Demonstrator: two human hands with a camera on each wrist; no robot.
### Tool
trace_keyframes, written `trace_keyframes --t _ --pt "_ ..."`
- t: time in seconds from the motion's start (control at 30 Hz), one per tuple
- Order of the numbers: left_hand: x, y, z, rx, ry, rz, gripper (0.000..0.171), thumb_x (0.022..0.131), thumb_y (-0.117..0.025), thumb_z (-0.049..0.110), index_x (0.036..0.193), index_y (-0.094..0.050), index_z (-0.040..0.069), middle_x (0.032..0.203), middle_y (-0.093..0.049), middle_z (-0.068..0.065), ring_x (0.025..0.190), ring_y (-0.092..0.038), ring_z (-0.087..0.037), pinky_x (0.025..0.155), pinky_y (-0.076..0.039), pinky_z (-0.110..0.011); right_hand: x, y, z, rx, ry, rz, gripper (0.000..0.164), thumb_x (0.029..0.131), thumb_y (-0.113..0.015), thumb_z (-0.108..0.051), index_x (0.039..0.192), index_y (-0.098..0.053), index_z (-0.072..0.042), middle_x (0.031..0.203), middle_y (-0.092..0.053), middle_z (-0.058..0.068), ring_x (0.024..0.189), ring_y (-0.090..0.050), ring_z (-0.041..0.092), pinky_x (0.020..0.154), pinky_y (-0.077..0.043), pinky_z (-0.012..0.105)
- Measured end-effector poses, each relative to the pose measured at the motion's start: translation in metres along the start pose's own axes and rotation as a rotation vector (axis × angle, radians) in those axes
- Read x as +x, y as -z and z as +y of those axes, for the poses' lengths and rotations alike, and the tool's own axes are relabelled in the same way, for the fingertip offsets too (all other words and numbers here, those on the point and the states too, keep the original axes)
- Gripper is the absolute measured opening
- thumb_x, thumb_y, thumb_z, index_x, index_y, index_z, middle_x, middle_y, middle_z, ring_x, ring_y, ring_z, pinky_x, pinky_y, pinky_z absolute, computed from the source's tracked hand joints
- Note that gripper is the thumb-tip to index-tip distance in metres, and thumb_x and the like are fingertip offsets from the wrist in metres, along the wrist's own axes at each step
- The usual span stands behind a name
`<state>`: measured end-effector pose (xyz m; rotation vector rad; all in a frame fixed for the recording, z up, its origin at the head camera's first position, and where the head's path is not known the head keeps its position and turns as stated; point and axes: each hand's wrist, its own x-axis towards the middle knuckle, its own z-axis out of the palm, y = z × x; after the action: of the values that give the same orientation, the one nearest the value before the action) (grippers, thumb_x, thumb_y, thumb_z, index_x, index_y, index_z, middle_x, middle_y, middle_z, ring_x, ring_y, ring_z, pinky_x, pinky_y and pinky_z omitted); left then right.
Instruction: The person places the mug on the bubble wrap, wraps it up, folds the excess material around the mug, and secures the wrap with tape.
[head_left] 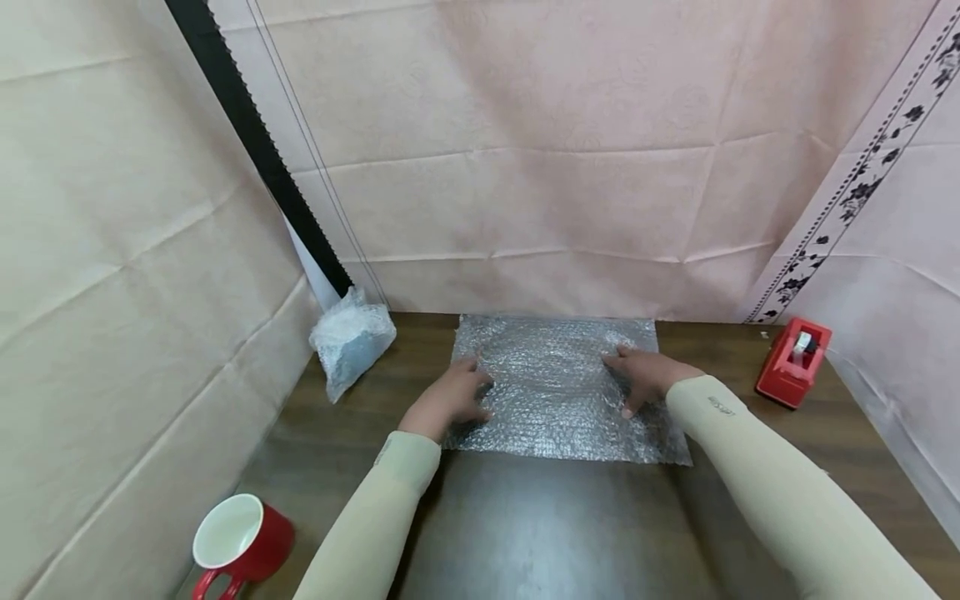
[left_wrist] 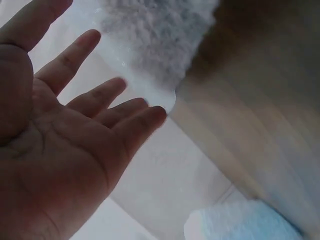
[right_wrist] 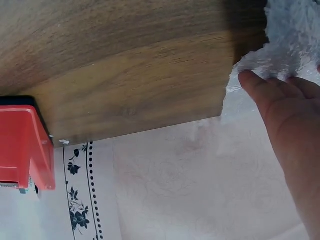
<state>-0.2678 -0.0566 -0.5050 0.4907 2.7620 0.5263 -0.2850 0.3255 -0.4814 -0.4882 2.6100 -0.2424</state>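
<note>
A sheet of bubble wrap (head_left: 555,392) lies spread flat at the back of the wooden table. Over its left edge is my left hand (head_left: 450,398), fingers spread and holding nothing; in the left wrist view its palm (left_wrist: 60,145) faces the camera. My right hand (head_left: 647,377) is at the sheet's right side with its fingers extended. In the right wrist view the fingertips of that right hand (right_wrist: 290,115) are at the bubble wrap (right_wrist: 295,40), and whether they press on it is hard to tell.
A bubble-wrapped bundle (head_left: 351,340) stands at the back left. Near the front left is a red mug (head_left: 258,542) with a white inside. At the right sits a red tape dispenser (head_left: 793,362). Pale cloth walls (head_left: 570,208) rise behind and beside the table (head_left: 555,525).
</note>
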Motion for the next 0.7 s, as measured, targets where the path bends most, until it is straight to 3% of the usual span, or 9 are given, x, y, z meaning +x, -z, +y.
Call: trace_keyframes --t 0.17,0.3,0.43,0.57,0.7 --pt "-0.041 0.016 -0.019 0.019 0.015 0.112 0.062 0.101 -0.086 0.025 0.159 -0.066 0.012 0.181 -0.043 -0.023 0.171 -0.028 -0.058 0.139 -0.031 -0.069 -0.003 0.0 0.0 0.008 -0.002 0.003 0.117 0.086 -0.099 -0.031 0.178 -0.033 -0.005 0.185 -0.017 0.037 0.169 -0.024 0.064 0.133 -0.035 0.075" --pt "-0.093 0.042 -0.042 0.042 0.011 0.22 0.061 0.101 -0.087 0.025 0.156 -0.067 0.007 0.173 -0.052 -0.028 0.166 -0.035 -0.062 0.137 -0.029 -0.075 -0.001 0.002 -0.002 -0.001 0.002 -0.004 0.117 0.087 -0.099 -0.033 0.179 -0.032 -0.005 0.185 -0.015 0.036 0.169 -0.024 0.062 0.134 -0.034 0.074" --pt "-0.156 0.073 -0.062 0.013 -0.017 0.335 0.059 0.098 -0.09 0.022 0.15 -0.07 0.003 0.163 -0.06 -0.033 0.158 -0.046 -0.064 0.13 -0.038 -0.077 0.0 0.002 0.0 -0.02 -0.003 -0.005 0.117 0.088 -0.098 -0.032 0.179 -0.03 -0.005 0.186 -0.014 0.037 0.17 -0.023 0.062 0.135 -0.033 0.074" --pt "-0.218 0.092 -0.088 -0.005 0.057 0.41 0.07 0.09 -0.096 0.02 0.149 -0.067 -0.004 0.155 -0.062 -0.04 0.147 -0.051 -0.068 0.12 -0.043 -0.081 -0.001 0.0 -0.003 -0.017 -0.019 -0.003 0.117 0.086 -0.1 -0.03 0.179 -0.032 -0.005 0.185 -0.017 0.036 0.169 -0.025 0.062 0.134 -0.033 0.075" --pt "-0.264 0.093 -0.119 0.014 0.24 0.308 0.091 0.087 -0.099 0.026 0.156 -0.053 -0.011 0.154 -0.054 -0.049 0.139 -0.052 -0.07 0.112 -0.049 -0.081 0.0 -0.004 -0.004 -0.022 -0.041 -0.004 0.117 0.085 -0.101 -0.029 0.178 -0.034 -0.007 0.186 -0.018 0.035 0.17 -0.026 0.061 0.135 -0.034 0.074"
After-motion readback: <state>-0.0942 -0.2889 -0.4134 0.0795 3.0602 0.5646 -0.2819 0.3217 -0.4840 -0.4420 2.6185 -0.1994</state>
